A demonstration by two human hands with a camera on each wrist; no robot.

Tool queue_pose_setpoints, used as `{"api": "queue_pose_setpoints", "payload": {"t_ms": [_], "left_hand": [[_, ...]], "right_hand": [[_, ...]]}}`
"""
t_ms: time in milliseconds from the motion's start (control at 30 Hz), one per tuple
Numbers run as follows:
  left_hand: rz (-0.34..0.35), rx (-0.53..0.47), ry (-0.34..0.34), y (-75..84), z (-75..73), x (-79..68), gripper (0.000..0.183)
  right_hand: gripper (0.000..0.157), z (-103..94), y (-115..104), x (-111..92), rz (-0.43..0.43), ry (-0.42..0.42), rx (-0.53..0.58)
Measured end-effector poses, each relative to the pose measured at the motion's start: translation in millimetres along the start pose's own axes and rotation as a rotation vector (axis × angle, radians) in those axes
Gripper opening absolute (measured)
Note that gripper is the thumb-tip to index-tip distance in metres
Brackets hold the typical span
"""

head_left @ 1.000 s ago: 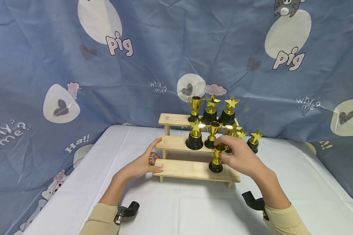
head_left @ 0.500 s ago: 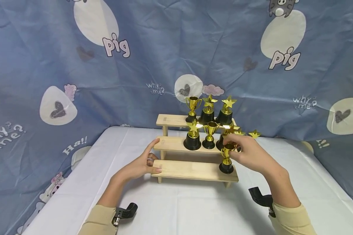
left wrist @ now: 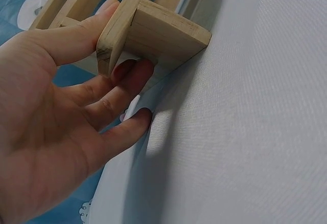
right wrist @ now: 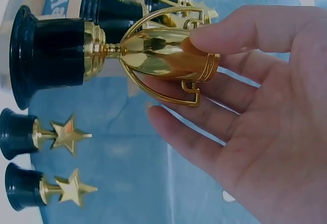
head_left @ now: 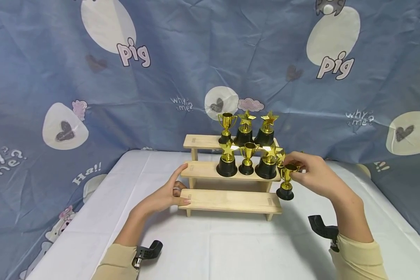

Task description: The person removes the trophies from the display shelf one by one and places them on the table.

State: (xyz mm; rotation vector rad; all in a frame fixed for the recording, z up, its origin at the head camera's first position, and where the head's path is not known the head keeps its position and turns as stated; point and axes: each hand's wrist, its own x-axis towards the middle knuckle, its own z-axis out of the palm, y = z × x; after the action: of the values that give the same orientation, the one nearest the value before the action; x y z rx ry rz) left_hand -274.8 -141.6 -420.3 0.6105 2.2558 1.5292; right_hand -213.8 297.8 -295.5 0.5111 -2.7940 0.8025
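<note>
My left hand (head_left: 162, 197) grips the left end of the lowest step of a three-tier wooden display stand (head_left: 224, 199). In the left wrist view its thumb lies over the board's end (left wrist: 115, 32), with fingers beneath. My right hand (head_left: 315, 175) pinches a small gold trophy cup (head_left: 286, 187) by its bowl. The cup is upright, its black base just off the right end of the lowest step. In the right wrist view the thumb presses the cup's bowl (right wrist: 158, 55) near the rim, with fingers behind.
The middle step holds a star trophy (head_left: 227, 165), a trophy cup (head_left: 247, 157) and another star trophy (head_left: 266, 165). A cup (head_left: 226, 124) and two star trophies stand on top. Two star trophies (right wrist: 20, 132) stand at the right, mostly hidden in the head view. A patterned cloth (head_left: 161, 77) hangs behind.
My right hand has carried the trophy cup rightward along the lowest step and off past its right end. The left hand keeps its grip on the stand.
</note>
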Motion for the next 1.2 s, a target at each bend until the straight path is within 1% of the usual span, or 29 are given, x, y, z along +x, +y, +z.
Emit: {"api": "queue_pose_setpoints", "payload": {"t_ms": [267, 433, 567, 833, 1067, 1200], "left_hand": [[-0.002, -0.002, 0.009, 1.5, -1.4, -2.7, 0.11], [-0.008, -0.001, 0.014, 0.7, -2.8, -3.8, 0.111], [-0.017, 0.001, 0.021, -0.4, -3.6, -4.0, 0.111], [-0.013, -0.02, 0.008, 0.3, -1.7, -3.5, 0.111], [-0.011, -0.021, 0.002, 1.0, -0.2, -1.1, 0.11], [-0.007, -0.024, -0.001, 1.8, 0.6, -0.5, 0.11]], "right_hand": [[0.031, -3.8, 10, 3, 0.031, 0.031, -0.007], [0.032, -6.5, 17, 5, 0.08, 0.04, -0.026], [0.033, -5.0, 26, 9, 0.114, 0.044, -0.028], [0.034, 0.2, 48, 11, 0.162, 0.104, -0.052], [0.035, 2.5, 60, 10, 0.188, 0.178, -0.031], [0.036, 0.6, 66, 9, 0.208, 0.195, -0.024]]}}
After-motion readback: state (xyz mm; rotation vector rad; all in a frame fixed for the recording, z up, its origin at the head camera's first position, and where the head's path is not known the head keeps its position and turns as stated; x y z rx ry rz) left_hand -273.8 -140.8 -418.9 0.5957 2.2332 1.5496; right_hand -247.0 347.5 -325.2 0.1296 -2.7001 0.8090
